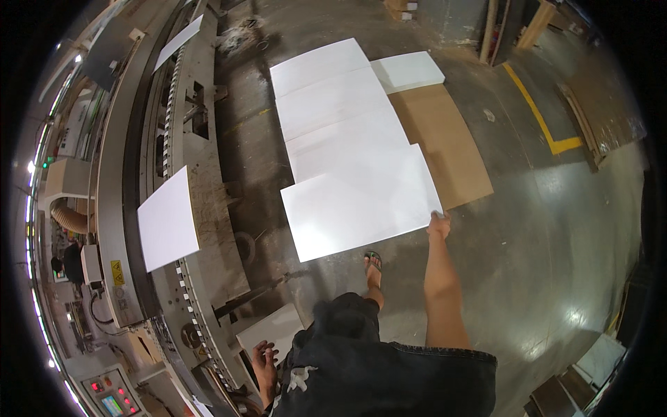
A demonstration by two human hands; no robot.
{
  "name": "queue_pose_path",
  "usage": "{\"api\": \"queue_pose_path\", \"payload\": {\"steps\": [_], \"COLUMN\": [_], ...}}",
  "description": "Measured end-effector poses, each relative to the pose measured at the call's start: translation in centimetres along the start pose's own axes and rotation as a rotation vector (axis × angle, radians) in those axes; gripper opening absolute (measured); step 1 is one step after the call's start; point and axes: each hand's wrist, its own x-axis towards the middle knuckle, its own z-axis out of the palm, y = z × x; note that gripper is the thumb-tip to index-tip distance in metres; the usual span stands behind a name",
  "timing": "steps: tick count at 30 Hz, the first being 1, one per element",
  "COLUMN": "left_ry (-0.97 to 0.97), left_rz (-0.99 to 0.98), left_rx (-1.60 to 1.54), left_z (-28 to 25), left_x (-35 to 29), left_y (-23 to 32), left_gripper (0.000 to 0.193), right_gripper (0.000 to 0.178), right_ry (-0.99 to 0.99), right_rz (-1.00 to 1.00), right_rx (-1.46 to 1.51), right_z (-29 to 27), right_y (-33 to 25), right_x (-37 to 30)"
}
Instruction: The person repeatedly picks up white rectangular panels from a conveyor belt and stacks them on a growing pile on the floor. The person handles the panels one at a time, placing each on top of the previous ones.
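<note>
A large white panel [358, 201] hangs tilted over the floor, and my right hand [438, 225] grips its near right corner with the arm stretched forward. Behind it several more white panels [333, 104] lie in an overlapping row on the concrete. My left hand [264, 358] is low at my left side, fingers spread, just in front of a small white panel [272, 329] by the machine's base; contact with it is unclear. My foot in a sandal [374, 264] stands under the held panel's near edge.
A long grey conveyor machine [184, 125] curves along the left, carrying a white panel [167, 219] and another one [179, 40] farther back. A brown board [445, 142] lies right of the row. Yellow floor tape [538, 111] runs at right. A control panel [111, 393] sits lower left.
</note>
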Motion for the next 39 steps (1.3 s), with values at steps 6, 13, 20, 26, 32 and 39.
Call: {"api": "queue_pose_path", "payload": {"steps": [6,13,20,26,32,39], "left_ry": [0.038,0.01,-0.365,0.035,0.004,0.189], "left_rz": [0.038,0.087,-0.289,-0.118,-0.071,0.127], "left_rx": [-0.012,-0.355,-0.617,-0.234,-0.281,-0.234], "left_z": [1.8,5.4,18.0,22.4,20.9,11.4], "left_x": [-0.1,7.5,21.4,19.7,19.6,12.3], "left_y": [2.3,2.5,-2.3,8.0,4.3,1.1], "left_gripper": [0.046,0.025,0.042,0.03,0.032,0.047], "right_gripper": [0.051,0.042,0.053,0.05,0.072,0.05], "right_ry": [0.012,-0.295,-0.464,-0.896,-1.071,-0.787], "right_rz": [0.102,0.455,0.378,-0.3,-0.72,-0.817], "right_rx": [0.104,0.913,1.079,0.115,-0.235,-0.186], "right_z": [-1.9,-1.9,-10.9,-20.9,-21.9,-6.7], "right_y": [0.6,11.3,12.2,10.7,-0.7,-2.1], "right_x": [-4.1,-10.2,-15.3,-16.0,-20.3,-24.9]}}
